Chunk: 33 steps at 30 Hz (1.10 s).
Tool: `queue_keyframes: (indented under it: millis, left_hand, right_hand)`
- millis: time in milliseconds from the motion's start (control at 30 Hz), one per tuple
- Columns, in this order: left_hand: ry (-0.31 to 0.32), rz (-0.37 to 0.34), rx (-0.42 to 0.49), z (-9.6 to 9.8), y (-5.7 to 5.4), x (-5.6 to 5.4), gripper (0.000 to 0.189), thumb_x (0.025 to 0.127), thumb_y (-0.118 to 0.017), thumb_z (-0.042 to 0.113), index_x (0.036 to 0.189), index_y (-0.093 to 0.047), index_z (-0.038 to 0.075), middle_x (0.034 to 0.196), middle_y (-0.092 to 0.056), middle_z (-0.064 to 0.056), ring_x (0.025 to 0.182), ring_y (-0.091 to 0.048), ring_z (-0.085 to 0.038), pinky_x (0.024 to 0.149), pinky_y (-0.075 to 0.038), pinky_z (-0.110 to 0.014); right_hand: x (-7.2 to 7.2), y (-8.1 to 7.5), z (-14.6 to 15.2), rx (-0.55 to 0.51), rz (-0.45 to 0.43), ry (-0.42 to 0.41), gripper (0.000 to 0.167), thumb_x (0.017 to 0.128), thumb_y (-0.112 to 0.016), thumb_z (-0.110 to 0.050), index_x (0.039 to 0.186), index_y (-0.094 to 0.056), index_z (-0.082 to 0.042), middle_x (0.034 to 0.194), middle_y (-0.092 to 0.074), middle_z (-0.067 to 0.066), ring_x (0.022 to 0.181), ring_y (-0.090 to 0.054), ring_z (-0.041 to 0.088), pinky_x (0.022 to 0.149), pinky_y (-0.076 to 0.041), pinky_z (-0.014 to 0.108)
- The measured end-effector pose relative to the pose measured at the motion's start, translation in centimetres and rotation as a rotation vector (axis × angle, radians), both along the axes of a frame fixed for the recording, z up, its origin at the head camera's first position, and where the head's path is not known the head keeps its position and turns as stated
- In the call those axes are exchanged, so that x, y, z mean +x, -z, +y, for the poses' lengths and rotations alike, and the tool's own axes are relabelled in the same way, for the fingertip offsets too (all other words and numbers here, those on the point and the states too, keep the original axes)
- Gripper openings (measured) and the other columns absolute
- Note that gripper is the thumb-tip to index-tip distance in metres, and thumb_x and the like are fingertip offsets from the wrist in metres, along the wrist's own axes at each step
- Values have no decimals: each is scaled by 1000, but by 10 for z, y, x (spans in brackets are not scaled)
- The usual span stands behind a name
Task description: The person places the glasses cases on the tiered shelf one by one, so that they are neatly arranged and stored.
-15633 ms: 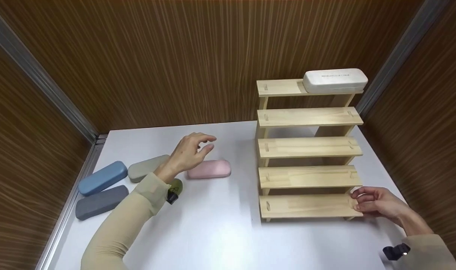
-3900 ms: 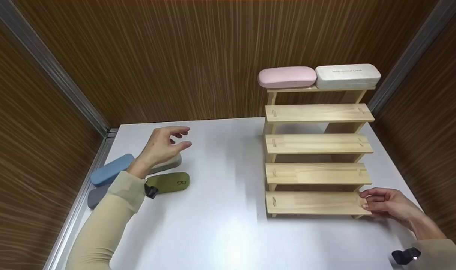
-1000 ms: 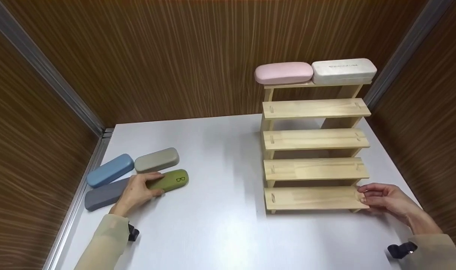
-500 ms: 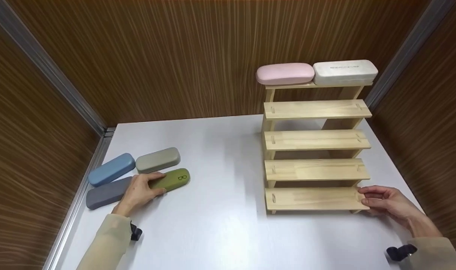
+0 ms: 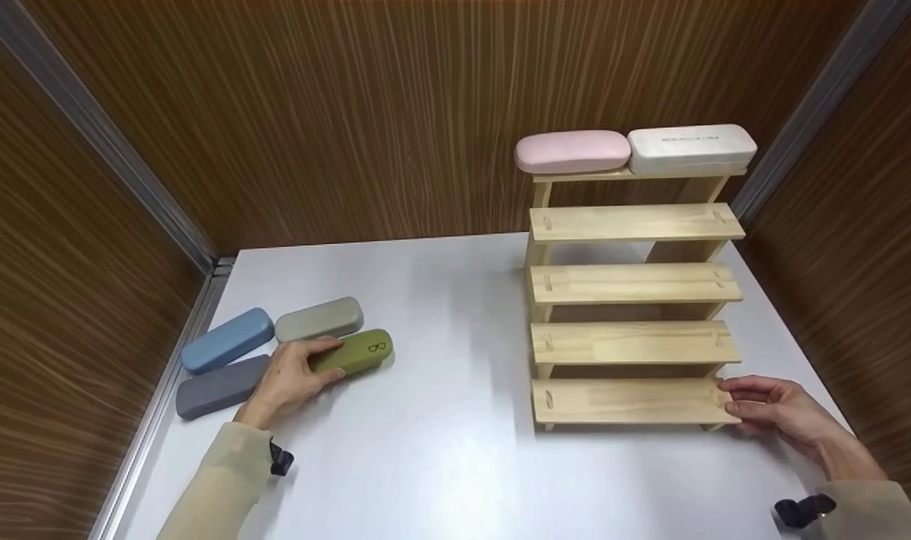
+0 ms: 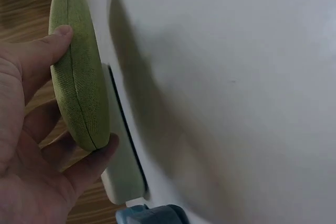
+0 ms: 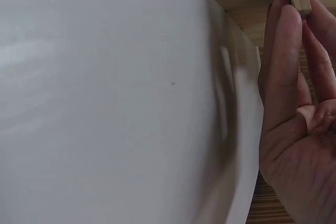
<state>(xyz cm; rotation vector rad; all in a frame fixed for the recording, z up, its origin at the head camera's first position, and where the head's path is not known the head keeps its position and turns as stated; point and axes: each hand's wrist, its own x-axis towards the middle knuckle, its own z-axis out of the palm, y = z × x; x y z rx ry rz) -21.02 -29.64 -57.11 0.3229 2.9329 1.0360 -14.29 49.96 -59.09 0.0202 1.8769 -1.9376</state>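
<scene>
1. On the upper face of the white case [image 5: 693, 154], which stands on top of the wooden shelf [image 5: 635, 343] at its right side, there is one line of dark lettering [image 5: 690, 139], too small and blurred to be read.
2. On the green case [image 5: 356, 355], which is well apart to the left of the wooden shelf, there is a sign: a dark outline of eyeglasses [image 5: 378, 347], near the end facing the shelf.

By the desk's [image 5: 440, 315] left edge, the outer rear case [image 5: 227, 341] lies behind the outer front case [image 5: 219, 388]; right of these, the inner rear case [image 5: 320, 318] is behind the inner front case [image 5: 360, 351]. Toward the right edge stands the rack [image 5: 635, 283], on its top shelf [image 5: 612, 176] the left-end case [image 5: 573, 151] beside the right-end case [image 5: 693, 150].
</scene>
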Motion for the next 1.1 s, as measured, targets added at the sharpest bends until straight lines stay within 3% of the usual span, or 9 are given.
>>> queue_keyframes:
  millis: [200, 500, 833, 1100]
  left_hand:
    - [29, 52, 5, 8, -9, -6, 50, 91, -91, 18, 139, -80, 7, 145, -76, -21, 137, -72, -46, 119, -54, -63]
    - [55, 58, 40, 20, -18, -13, 51, 88, -93, 18, 138, -81, 11, 147, -75, -20, 133, -74, -46, 114, -56, -62]
    - [75, 79, 51, 33, -28, -22, 49, 86, -93, 23, 133, -84, 14, 142, -80, -16, 121, -77, -37, 101, -55, -46]
    - [111, 63, 86, 45, -41, -26, 49, 87, -92, 22, 135, -83, 13, 137, -82, -16, 123, -78, -35, 107, -58, -51]
  right_hand:
    - [1, -1, 0, -2, -2, -10, 46, 106, -63, 11, 121, -87, -25, 115, -85, -14, 94, -81, 4, 75, -68, 23]
    - [1, -4, 1, -10, -2, -36, 47, 106, -64, 11, 122, -87, -27, 116, -86, -14, 96, -81, 3, 76, -68, 24]
    - [0, -7, 1, 5, -5, -33, 46, 106, -64, 10, 121, -87, -28, 116, -86, -14, 95, -81, 4, 76, -68, 25]
    - [0, -7, 0, 26, 3, -53, 46, 107, -64, 9, 122, -86, -28, 117, -85, -17, 95, -80, 1, 75, -68, 23]
